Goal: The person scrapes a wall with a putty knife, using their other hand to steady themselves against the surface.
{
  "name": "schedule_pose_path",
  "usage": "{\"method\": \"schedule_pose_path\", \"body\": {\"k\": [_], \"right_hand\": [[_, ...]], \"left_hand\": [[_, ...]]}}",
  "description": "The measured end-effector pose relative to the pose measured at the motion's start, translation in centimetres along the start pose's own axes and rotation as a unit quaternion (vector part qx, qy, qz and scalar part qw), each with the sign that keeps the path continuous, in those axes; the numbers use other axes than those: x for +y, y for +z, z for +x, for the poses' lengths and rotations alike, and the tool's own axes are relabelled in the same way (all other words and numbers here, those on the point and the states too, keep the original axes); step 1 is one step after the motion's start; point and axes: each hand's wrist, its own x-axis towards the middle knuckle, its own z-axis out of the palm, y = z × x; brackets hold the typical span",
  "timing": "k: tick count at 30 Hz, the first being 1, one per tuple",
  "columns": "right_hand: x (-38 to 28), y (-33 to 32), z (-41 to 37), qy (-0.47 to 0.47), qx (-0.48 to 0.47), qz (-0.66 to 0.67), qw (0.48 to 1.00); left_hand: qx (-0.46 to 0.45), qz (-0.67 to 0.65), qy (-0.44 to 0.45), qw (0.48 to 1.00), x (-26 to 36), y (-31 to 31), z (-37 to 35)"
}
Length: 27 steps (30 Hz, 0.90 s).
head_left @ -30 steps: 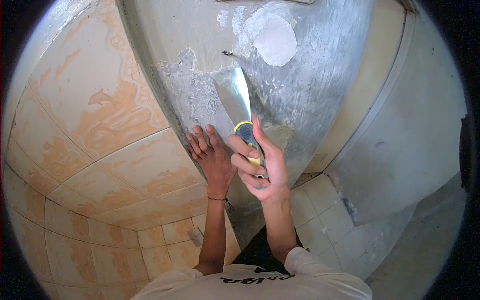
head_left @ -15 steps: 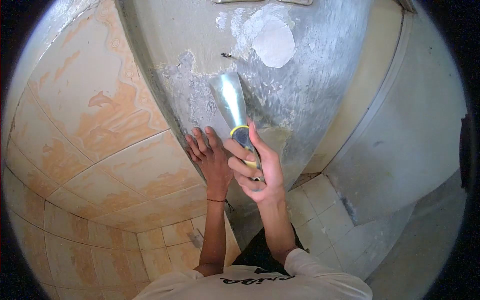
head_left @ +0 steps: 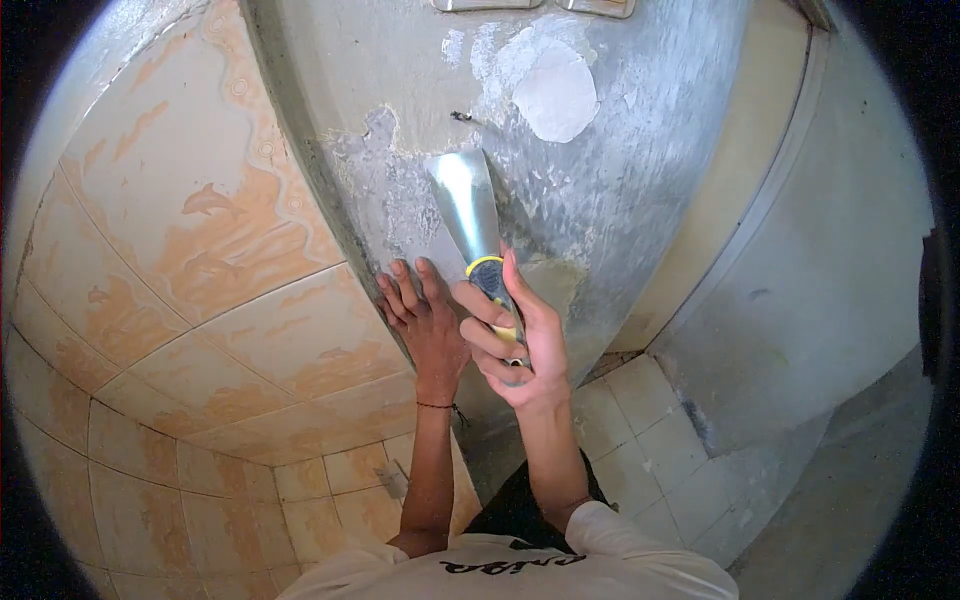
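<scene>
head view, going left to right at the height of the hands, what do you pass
orange-patterned tiled wall → left hand, flat on the wall → right hand, holding a putty knife → cream strip → grey panel

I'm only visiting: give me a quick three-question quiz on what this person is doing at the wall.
1. True or false: the left hand rests open against the wall.
2. Which holds the putty knife? A) both hands B) right hand C) nobody
3. Fill in: the band on the knife's handle is ____.
Key: 1 true; 2 B; 3 yellow.
</scene>
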Motion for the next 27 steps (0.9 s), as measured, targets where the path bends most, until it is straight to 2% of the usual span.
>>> {"method": "schedule_pose_path", "body": {"k": [3, 7, 9, 12, 16, 21, 24, 27], "right_hand": [[-0.4, 0.2, 0.0, 0.017, 0.043, -0.04, 0.998], [-0.6, 0.4, 0.1, 0.019, 0.031, -0.045, 0.998], [-0.4, 0.7, -0.4, 0.008, 0.061, -0.095, 0.994], [-1.2, 0.3, 0.4, 0.025, 0.03, -0.083, 0.996], [-1.1, 0.3, -0.2, 0.026, 0.057, -0.069, 0.996], [-1.4, -0.1, 0.2, 0.037, 0.035, -0.014, 0.999], [-1.1, 0.0, -0.2, 0.031, 0.033, -0.068, 0.997], [-1.3, -0.3, 0.3, 0.03, 0.028, -0.068, 0.997]], "left_hand": [[0.001, -0.012, 0.004, 1.0, -0.2, 0.2, 0.2], [0.011, 0.011, 0.005, 1.0, -0.3, 0.7, 0.0], [0.002, 0.015, 0.006, 1.0, -0.5, 0.4, -0.1], [0.002, -0.006, 0.003, 1.0, -0.2, 0.2, -0.1], [0.003, -0.01, 0.003, 1.0, 0.1, -0.2, 0.1], [0.004, 0.013, 0.005, 1.0, -0.2, 0.3, 0.0], [0.0, 0.021, 0.005, 1.0, -0.1, -0.1, -0.1], [0.008, 0.006, 0.006, 1.0, 0.0, 0.1, 0.0]]}}
